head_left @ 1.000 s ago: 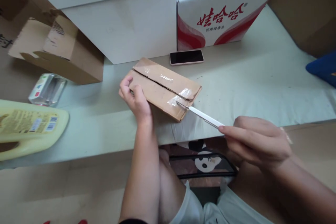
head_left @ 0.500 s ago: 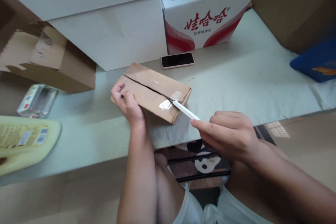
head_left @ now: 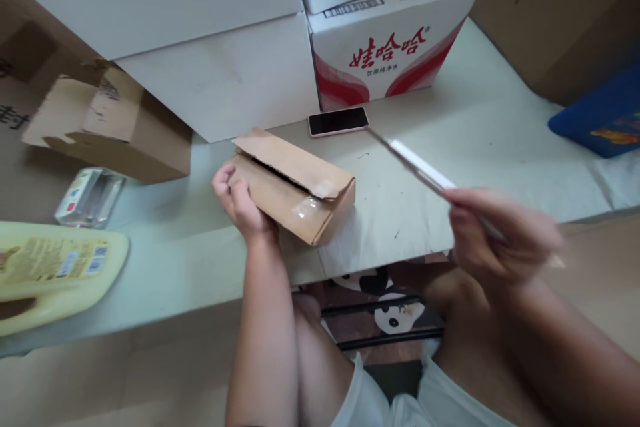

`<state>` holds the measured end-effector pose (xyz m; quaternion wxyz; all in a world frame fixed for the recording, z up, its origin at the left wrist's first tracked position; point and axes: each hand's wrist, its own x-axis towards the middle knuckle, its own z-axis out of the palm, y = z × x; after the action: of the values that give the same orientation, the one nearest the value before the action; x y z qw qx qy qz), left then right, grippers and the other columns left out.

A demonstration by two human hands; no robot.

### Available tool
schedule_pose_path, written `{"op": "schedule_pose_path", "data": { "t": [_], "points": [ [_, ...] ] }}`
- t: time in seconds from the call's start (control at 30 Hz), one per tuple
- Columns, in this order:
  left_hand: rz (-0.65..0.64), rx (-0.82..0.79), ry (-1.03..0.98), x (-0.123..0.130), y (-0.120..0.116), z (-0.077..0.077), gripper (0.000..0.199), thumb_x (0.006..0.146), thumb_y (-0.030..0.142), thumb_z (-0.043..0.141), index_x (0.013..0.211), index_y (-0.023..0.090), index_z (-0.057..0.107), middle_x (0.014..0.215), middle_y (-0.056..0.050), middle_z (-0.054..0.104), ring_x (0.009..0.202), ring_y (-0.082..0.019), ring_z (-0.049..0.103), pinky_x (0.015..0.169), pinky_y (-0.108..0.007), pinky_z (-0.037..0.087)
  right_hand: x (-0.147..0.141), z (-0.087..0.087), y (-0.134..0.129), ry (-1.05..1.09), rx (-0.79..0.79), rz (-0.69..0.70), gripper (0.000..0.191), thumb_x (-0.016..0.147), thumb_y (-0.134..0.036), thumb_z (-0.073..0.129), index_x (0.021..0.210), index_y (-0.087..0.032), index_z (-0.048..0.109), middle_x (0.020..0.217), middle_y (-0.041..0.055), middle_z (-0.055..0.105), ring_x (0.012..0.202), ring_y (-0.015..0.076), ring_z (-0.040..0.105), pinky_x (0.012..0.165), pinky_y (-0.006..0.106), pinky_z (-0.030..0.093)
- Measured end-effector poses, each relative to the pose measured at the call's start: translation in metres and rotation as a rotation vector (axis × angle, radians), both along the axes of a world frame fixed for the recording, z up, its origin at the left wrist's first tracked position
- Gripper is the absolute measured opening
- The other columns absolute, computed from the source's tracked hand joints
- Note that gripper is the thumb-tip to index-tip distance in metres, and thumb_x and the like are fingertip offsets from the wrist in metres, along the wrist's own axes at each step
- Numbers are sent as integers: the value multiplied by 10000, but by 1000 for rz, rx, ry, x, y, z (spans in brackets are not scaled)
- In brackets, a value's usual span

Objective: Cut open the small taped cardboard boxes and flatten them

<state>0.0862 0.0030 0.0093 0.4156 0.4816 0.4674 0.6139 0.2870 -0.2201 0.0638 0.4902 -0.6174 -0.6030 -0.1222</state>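
Note:
A small brown cardboard box point(head_left: 273, 190) rests tilted on the covered table, its top seam parted and one flap raised a little. Clear tape shines near the seam's right end. My left hand point(head_left: 245, 207) grips the box at its left side, thumb on top; the fingers underneath are hidden. Off to the right, my right hand point(head_left: 500, 233) is closed around a white-handled knife point(head_left: 423, 163), probably a utility knife. Its thin dark blade points up and left, apart from the box. The right hand is slightly blurred.
Behind the box lies a phone point(head_left: 339, 121) by a white-and-red carton point(head_left: 390, 67) and stacked white boxes point(head_left: 225, 80). An open cardboard box point(head_left: 160, 140), a clear plastic pack point(head_left: 93, 197) and a yellow bottle point(head_left: 60, 273) stand left. A blue object point(head_left: 600, 120) sits right.
My right hand has drawn the knife out of the box's seam and moved it up and right. The box's far flap has lifted, widening the gap. My left hand keeps its grip.

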Motion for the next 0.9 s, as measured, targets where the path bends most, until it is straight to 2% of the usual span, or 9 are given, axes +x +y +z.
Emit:
{"op": "schedule_pose_path", "data": {
  "t": [0.07,0.17,0.27,0.33,0.43,0.53,0.63,0.73,0.9],
  "points": [
    [63,-28,-142,0,0,5,331,756,278,469,1083,225,463,1090,-62,572,1076,-216,590,897,-344,509,13,-21,14,27,-120,-159,259,941,-155,538,1115,-288,676,752,3,592,566,131,520,517,285,418],
    [111,-47,-256,-2,4,6,303,724,262,481,1027,252,466,1089,-49,598,1077,-203,597,864,-318,521,29,-52,35,34,-475,-284,244,964,-262,472,1042,-242,702,844,51,599,642,166,555,539,303,419],
    [126,-134,-379,-2,9,0,289,653,213,499,937,263,472,1010,-28,623,978,-176,619,806,-282,523,33,-68,45,22,-761,-294,330,957,-309,429,1107,-220,709,935,101,589,721,211,581,589,339,450],
    [75,-328,-441,0,9,-3,326,595,170,510,908,258,502,911,-14,620,826,-152,614,722,-257,514,29,-74,45,-16,-844,-271,383,934,-355,459,1182,-196,702,1055,162,583,886,287,616,726,428,508],
    [-159,-592,-435,4,5,-5,255,651,239,557,901,233,607,893,-25,650,703,-142,591,589,-247,480,20,-77,42,-63,-878,-184,476,888,-446,533,1257,-179,672,1322,238,509,1235,438,515,965,620,455],
    [-287,-586,-347,7,-1,-8,295,738,443,573,865,201,683,980,-60,701,775,-168,632,565,-259,473,14,-78,42,-1,-822,-10,486,893,-463,522,1261,-169,641,1449,227,457,1369,441,419,1069,638,405],
    [-237,-490,-270,8,-2,-12,348,719,515,606,830,195,687,918,-64,708,848,-185,649,616,-260,469,13,-76,46,112,-709,62,521,887,-461,523,1310,-163,575,1401,220,528,1338,413,465,1072,607,427],
    [-209,-360,-306,3,0,-10,321,695,494,626,787,189,665,820,-54,683,831,-187,651,681,-276,483,12,-77,51,220,-646,70,583,854,-492,559,1320,-144,521,1251,222,619,1184,392,576,983,576,489],
    [-430,-268,-348,-10,-6,5,309,728,482,636,872,214,695,930,-71,710,987,-244,681,843,-347,534,12,-83,55,260,-534,99,581,827,-485,596,1302,-171,478,1180,184,628,1083,351,613,898,518,517]
  ]
}}
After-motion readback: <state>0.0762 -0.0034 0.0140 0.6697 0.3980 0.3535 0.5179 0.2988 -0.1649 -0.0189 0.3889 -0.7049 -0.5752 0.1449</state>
